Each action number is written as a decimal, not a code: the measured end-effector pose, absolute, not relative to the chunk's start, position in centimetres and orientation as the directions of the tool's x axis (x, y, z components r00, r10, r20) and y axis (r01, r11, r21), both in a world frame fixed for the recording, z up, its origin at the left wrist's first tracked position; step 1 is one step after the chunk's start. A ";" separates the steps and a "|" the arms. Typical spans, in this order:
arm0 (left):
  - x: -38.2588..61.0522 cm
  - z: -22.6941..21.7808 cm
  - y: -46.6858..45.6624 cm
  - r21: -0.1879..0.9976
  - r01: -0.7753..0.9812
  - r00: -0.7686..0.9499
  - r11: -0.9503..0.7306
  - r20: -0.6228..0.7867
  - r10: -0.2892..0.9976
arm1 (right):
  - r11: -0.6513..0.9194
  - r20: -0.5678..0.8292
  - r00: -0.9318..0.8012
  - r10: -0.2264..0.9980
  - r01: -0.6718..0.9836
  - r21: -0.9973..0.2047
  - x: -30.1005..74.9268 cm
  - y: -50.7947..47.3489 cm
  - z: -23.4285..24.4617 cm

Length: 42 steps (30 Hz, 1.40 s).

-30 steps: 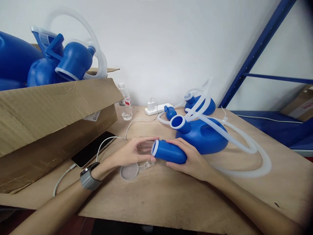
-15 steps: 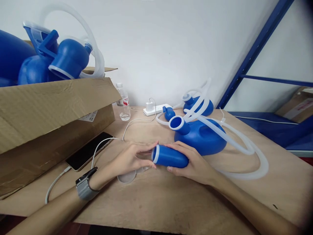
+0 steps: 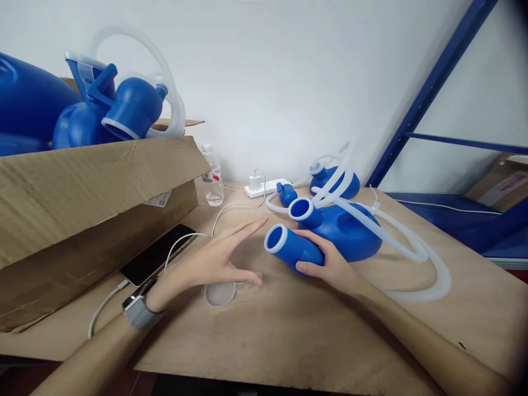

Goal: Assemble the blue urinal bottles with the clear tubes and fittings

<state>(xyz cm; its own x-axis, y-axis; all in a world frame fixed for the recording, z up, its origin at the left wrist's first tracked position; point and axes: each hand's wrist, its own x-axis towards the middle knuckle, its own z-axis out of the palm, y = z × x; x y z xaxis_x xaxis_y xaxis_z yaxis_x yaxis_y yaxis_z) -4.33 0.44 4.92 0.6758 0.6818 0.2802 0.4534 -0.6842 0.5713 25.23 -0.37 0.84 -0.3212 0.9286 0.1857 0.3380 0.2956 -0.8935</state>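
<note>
My right hand (image 3: 325, 258) is wrapped around a blue plastic cup-shaped piece (image 3: 292, 247) with a white rim. Its open mouth tilts up toward the left. My left hand (image 3: 225, 253) is open, thumb and fingers spread, a short gap from that rim, with nothing in it. Below the left hand, a clear round lid (image 3: 220, 295) lies flat on the table. Just behind the held piece stands a blue plastic urinal bottle (image 3: 350, 236) with a white-rimmed spout. The far end of the held piece is partly covered by my right fingers.
At the left stands a cardboard box (image 3: 103, 187) full of blue plastic parts (image 3: 136, 104). A phone (image 3: 157, 256) on a cable lies beside it. Behind are a water bottle (image 3: 214, 187), a power strip (image 3: 266, 188) and another blue bottle (image 3: 344, 184). Translucent tubing (image 3: 439, 280) loops across the right side.
My left hand has come off the rim of the blue piece and spread open. My right hand has turned the piece so its mouth points more upward.
</note>
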 end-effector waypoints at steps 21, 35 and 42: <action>-3.8 4.7 2.0 0.852 0.430 0.273 -0.297 0.191 0.943 | 0.023 0.031 -0.268 0.963 -0.031 -0.999 26.0 -0.5 -1.2; 4.6 7.9 -0.3 0.681 -0.018 0.544 -0.732 0.621 0.565 | -0.331 -0.049 -0.618 0.785 -0.351 -0.876 23.9 -1.5 -0.7; 6.0 6.7 0.2 0.518 -0.122 0.537 -0.847 0.752 0.383 | -0.384 -0.059 -0.633 0.772 -0.390 -0.837 24.3 -2.0 -0.7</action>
